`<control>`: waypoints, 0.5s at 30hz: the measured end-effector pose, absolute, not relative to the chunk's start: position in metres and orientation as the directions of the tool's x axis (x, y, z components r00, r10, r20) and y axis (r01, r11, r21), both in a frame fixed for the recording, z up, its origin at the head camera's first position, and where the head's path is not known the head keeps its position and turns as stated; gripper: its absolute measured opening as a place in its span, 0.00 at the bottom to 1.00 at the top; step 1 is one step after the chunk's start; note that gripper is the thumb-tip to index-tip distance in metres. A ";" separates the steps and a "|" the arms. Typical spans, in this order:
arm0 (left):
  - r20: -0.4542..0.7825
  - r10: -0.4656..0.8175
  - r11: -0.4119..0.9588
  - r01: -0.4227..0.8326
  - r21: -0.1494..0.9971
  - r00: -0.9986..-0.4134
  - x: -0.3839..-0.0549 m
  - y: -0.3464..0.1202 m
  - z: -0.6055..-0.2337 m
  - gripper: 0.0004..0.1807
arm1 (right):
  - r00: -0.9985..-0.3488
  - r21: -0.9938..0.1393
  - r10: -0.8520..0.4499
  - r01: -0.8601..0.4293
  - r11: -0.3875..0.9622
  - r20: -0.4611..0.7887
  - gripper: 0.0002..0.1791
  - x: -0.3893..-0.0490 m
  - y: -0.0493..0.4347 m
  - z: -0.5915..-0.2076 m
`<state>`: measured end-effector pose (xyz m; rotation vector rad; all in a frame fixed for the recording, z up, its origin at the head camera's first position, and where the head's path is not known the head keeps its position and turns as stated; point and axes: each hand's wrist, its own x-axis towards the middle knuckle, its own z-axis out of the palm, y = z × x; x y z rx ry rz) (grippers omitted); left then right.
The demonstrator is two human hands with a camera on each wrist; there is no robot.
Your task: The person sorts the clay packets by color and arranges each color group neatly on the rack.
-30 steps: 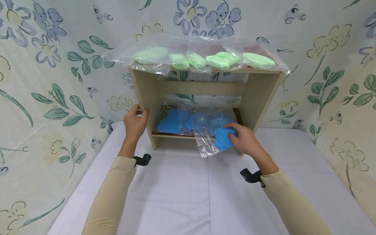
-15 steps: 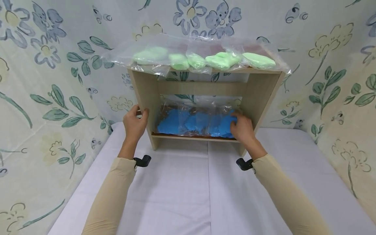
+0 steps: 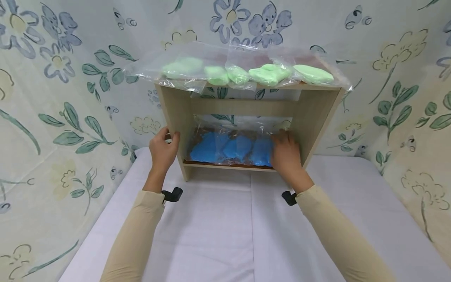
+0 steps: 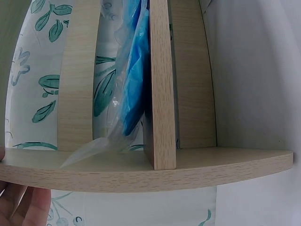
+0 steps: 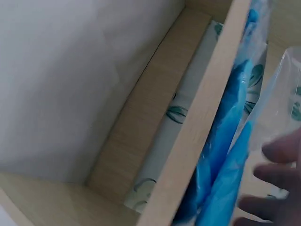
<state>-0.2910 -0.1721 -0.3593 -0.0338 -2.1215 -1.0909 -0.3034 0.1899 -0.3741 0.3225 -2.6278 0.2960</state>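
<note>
A small wooden shelf unit stands against the wall; my left hand [image 3: 163, 150] grips its left side panel [image 3: 175, 113], thumb inside and fingers outside. Clear plastic bags holding flat blue lumps [image 3: 208, 147] lie in a row on the lower board [image 3: 229, 167]. At that row's right end is my right hand [image 3: 287, 154], its back covering part of the rightmost blue bag [image 3: 262, 150]. In the right wrist view the fingers [image 5: 277, 176] are spread beside the blue bag [image 5: 230, 183] and its clear upper plastic [image 5: 277, 99], with no pinch visible.
Several clear bags with pale green lumps [image 3: 269, 74] line the top board [image 3: 310, 87], their plastic overhanging its front edge. The right side panel [image 3: 318, 113] rises close beside my right hand. A white cloth [image 3: 225, 223] covers the table; floral fabric [image 3: 380, 129] hangs behind.
My right hand has carried a blue bag from in front of the lower board onto its right end and let it go. The left hand stays on the side panel.
</note>
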 end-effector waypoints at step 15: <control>0.647 -0.282 0.664 0.343 0.664 -0.708 -0.293 -0.169 -0.357 0.16 | -0.920 -0.231 -0.313 -0.366 0.902 0.235 0.32 -0.304 0.190 -0.395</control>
